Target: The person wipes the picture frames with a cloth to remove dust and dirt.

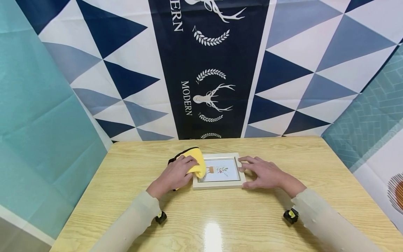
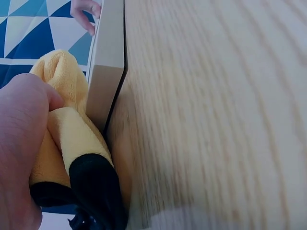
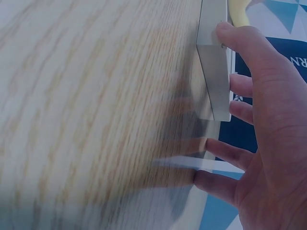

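A picture frame (image 1: 219, 185) with a pale border lies flat on the table; behind its pane is a print with an orange shape and leafy sprigs. My left hand (image 1: 177, 173) grips a bunched yellow cloth (image 1: 196, 155) with black edging, over the frame's left end. In the left wrist view the folded cloth (image 2: 72, 124) hangs against the frame's side (image 2: 103, 91). At the frame's right end is my right hand (image 1: 262, 172), with its thumb on the near corner and two fingers on the border. Its other fingers touch the tabletop in the right wrist view.
The light wood table (image 1: 176, 231) ends at a wall hanging (image 1: 211, 70) with triangles, deer heads and lettering. A teal covering (image 1: 41, 122) flanks the left side, and a patterned cloth (image 1: 374, 115) the right. Black wrist cameras (image 1: 161, 217) hang below both sleeves.
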A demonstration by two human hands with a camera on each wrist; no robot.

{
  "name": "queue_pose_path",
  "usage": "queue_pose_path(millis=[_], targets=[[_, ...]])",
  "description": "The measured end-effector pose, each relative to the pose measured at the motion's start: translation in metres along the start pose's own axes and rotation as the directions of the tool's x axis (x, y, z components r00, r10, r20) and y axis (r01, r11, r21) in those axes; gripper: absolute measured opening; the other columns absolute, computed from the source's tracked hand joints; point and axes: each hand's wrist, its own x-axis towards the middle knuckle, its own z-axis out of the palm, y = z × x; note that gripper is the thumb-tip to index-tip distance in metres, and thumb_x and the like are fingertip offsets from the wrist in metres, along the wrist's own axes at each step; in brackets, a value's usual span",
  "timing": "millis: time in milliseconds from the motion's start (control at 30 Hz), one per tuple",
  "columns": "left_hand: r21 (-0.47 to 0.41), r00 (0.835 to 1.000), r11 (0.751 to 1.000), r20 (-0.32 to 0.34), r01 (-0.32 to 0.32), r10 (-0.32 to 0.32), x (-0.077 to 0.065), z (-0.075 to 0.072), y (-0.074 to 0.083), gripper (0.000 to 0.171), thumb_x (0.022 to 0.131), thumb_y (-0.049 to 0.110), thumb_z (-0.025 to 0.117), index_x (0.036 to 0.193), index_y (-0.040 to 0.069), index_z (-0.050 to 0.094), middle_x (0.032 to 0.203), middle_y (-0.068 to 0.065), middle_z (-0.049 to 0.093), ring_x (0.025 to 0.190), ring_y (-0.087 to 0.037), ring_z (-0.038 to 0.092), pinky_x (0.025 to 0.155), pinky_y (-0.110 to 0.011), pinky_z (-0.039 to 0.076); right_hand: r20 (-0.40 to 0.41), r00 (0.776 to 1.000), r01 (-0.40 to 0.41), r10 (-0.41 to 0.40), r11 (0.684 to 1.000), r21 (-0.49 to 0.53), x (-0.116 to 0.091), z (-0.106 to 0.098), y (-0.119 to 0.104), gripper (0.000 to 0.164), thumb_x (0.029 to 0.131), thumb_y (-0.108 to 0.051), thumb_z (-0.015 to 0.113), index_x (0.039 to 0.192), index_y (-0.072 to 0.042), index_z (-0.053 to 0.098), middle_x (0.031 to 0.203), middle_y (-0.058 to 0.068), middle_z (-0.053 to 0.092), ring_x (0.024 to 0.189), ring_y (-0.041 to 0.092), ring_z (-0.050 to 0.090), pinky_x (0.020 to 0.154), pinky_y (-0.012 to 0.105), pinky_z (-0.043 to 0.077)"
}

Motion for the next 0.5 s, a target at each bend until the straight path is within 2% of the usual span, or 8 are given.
queue_pose_path(millis=[267,500], targets=[[0.024,0.999,0.999,0.013,-0.032,0.031,-0.007,-0.001,0.005,0.037,0.112,0.018,0.062,0.148,0.014,0.071,0.151,-0.009,0.070,0.134,-0.034,0.068,0.108,-0.052,0.063,0.003,1.000,-0.001,0.001,1.000,-0.001,-0.001,-0.002,-0.001,0.065,0.091,-0.066,0.084,0.142,-0.027,0.076,0.170,0.005,0.057,0.143,0.039,0.063,0.077,0.047,0.055],[0.059,0.998,0.996,-0.003,-0.065,0.065,-0.017,0.001,0.010,0.035,0.112,0.019,0.063,0.146,0.015,0.072,0.149,-0.008,0.072,0.132,-0.032,0.069,0.105,-0.050,0.065,0.004,1.000,0.006,-0.006,1.000,0.005,0.001,-0.001,-0.001,0.062,0.091,-0.066,0.084,0.139,-0.028,0.076,0.169,0.005,0.058,0.142,0.039,0.063,0.076,0.047,0.054]])
